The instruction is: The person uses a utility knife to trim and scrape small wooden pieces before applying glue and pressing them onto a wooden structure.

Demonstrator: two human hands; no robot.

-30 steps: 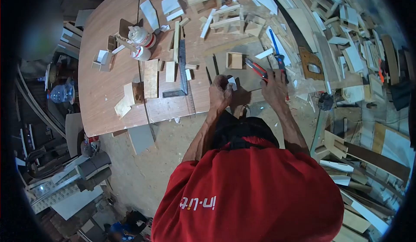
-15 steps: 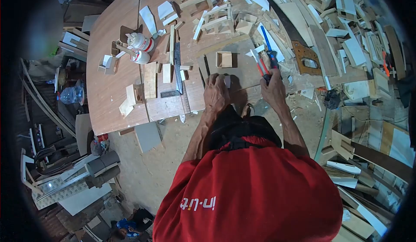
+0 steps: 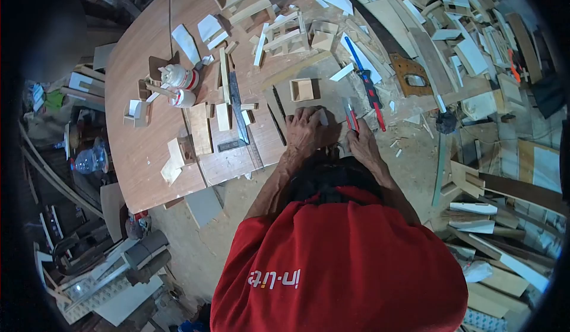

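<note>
My left hand (image 3: 303, 131) lies over the board (image 3: 326, 79) near the table's front edge, fingers curled on a small pale piece (image 3: 323, 117). My right hand (image 3: 363, 142) grips a red-handled cutter (image 3: 351, 117), its blade pointing away from me over the board. A small open wooden box (image 3: 301, 89) sits just beyond my left hand. Two thin dark strips (image 3: 279, 115) lie left of that hand. Right of the cutter rests a blue-bladed saw with a red and black handle (image 3: 373, 97), touched by neither hand.
A metal try square (image 3: 237, 109) and wood strips lie to the left, with glue bottles (image 3: 180, 76) farther left. A wooden-handled handsaw (image 3: 409, 75) rests at the right. Small wooden frames (image 3: 285, 35) and offcuts cover the far side.
My right hand has moved down and left toward my left hand, with the red-handled cutter. The blue-bladed saw now lies apart from that hand. The whole view has shifted slightly.
</note>
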